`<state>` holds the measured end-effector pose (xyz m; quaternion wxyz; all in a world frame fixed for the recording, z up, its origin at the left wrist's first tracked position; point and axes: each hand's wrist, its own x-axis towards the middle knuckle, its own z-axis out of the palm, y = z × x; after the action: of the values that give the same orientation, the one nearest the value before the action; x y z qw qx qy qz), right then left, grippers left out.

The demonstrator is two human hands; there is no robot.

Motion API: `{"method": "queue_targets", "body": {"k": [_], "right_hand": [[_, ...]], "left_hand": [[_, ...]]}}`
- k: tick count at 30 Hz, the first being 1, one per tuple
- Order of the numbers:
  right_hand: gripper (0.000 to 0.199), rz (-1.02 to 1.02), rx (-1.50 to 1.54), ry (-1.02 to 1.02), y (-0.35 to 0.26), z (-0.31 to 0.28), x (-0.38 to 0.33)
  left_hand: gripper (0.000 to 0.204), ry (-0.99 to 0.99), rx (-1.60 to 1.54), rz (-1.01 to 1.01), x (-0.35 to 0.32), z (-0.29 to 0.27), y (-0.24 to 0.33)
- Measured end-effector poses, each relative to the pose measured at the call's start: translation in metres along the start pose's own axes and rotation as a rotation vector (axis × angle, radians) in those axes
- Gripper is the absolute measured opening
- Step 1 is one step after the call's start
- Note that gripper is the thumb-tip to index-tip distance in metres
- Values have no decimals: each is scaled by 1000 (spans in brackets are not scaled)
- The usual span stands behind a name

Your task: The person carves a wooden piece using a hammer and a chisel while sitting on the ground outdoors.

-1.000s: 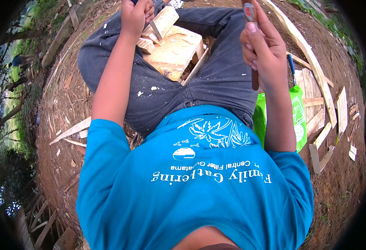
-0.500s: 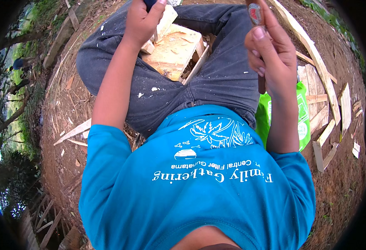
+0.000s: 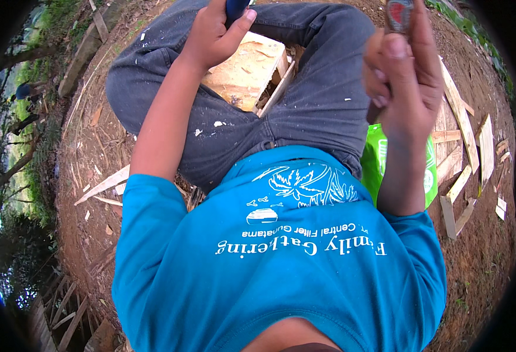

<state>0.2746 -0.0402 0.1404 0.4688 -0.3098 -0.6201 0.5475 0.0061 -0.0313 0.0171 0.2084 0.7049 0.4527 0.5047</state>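
Observation:
My left hand (image 3: 214, 38) is closed round a dark blue handle (image 3: 236, 10) at the top edge; what the handle belongs to is cut off. My right hand (image 3: 407, 82), raised at the upper right and somewhat blurred, grips a dark tool with a red and silver oval mark (image 3: 399, 14). My thumb presses just below that mark, and a dark end shows under the fist. The tool's kind cannot be made out. Between my bent legs sits a pale wooden block (image 3: 243, 73) with chips on its top.
A bright green bag (image 3: 373, 167) lies by my right hip, partly behind my forearm. Split wood strips (image 3: 461, 117) and offcuts lie on the brown soil to the right. A pointed pale sliver (image 3: 102, 186) lies at left. Another person (image 3: 26, 91) is far left among greenery.
My right hand has moved to the right. My left hand has shifted slightly right and down, showing more of the blue handle. The pale wood piece beside it no longer shows.

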Motion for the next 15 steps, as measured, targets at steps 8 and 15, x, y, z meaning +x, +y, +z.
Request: {"method": "queue_targets", "body": {"k": [8, 15], "right_hand": [[51, -67, -136, -195, 47, 0, -2], [55, 133, -9, -224, 34, -6, 2]], "left_hand": [[56, -75, 23, -82, -3, -7, -12], [27, 118, -253, -492, -12, -14, -19]]}}
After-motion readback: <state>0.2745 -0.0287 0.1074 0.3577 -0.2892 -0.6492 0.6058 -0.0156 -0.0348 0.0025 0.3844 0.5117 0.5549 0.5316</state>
